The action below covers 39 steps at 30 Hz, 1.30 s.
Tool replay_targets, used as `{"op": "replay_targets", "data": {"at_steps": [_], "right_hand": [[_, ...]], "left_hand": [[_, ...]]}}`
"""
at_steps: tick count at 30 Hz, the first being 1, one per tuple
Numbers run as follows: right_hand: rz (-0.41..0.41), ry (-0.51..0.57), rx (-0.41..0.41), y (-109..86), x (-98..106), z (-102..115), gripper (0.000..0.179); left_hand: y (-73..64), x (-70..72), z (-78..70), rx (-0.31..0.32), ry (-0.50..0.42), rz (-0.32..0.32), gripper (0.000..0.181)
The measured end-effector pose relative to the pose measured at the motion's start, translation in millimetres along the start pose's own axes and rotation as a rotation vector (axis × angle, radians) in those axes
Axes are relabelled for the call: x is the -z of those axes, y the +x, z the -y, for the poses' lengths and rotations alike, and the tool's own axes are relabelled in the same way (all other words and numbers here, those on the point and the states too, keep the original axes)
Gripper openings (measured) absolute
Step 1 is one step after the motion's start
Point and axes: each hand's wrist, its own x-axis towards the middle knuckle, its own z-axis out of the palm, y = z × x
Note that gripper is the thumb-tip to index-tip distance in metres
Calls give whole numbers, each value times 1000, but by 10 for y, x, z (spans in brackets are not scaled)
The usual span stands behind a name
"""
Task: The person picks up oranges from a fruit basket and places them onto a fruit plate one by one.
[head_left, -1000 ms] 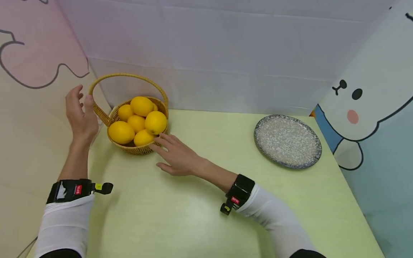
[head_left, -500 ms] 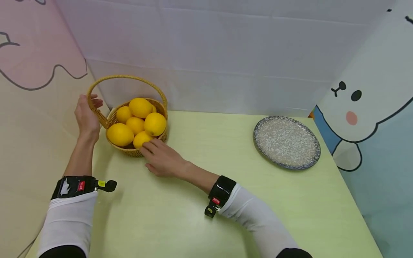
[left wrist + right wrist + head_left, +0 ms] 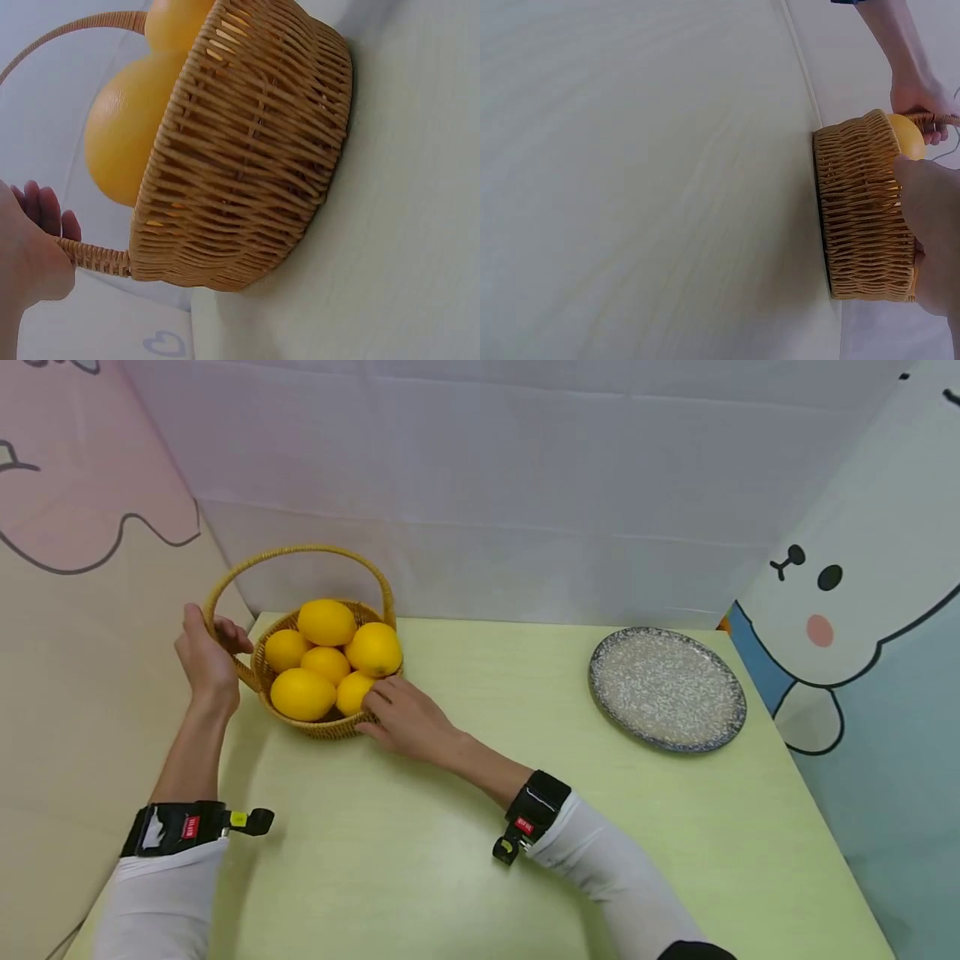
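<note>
A woven wicker basket [image 3: 318,730] with a tall arched handle [image 3: 303,549] stands at the back left of the table, holding several yellow lemons [image 3: 303,695]. My left hand [image 3: 208,667] grips the lower left part of that handle; in the left wrist view its fingers lie beyond the handle, close to a large lemon [image 3: 124,131]. At the front right rim, my right hand [image 3: 408,718] holds the basket edge beside a lemon, fingers over the rim. The right wrist view shows the right hand [image 3: 934,217] covering part of the rim, so its fingertips are hidden.
An oval speckled grey plate [image 3: 667,689] with a dark rim lies at the back right of the pale green table [image 3: 420,860]. A white sheet [image 3: 495,485] hangs behind the table. Printed cartoon panels flank both sides.
My left hand came in from the left and took hold of the handle. My right hand closed on the front rim. The basket has shifted slightly right and towards me.
</note>
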Motion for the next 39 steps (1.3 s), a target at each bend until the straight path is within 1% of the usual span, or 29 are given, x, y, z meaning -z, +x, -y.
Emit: {"op": "replay_targets", "data": {"at_steps": [3,7,13,17,21,26,32,37,39], "right_hand": [[-29,20,-22,-90,35,-95,33],[-21,37,-38,-217,87,-249,37],[0,77,-28,-417,199,-476,39],[-1,143,-32,-556,286,-618,38],[5,202,-52,-680,381,-738,41],[43,213,-94,-812,467,-836,47],[56,253,-115,-931,542,-933,45],[60,251,-112,-1007,588,-1000,45],[57,256,-107,-1032,601,-1017,45]], "left_hand": [[-132,-62,35,-35,-15,34,58],[-318,-158,77,-65,-15,77,58],[-562,-292,128,-89,37,133,61],[-711,-393,197,-108,73,173,64],[-855,-500,272,-133,52,208,64],[-1029,-639,327,-169,23,244,64],[-1199,-780,347,-188,3,258,65],[-1303,-893,367,-184,-20,237,65],[-1334,-930,379,-196,-9,227,66]]}}
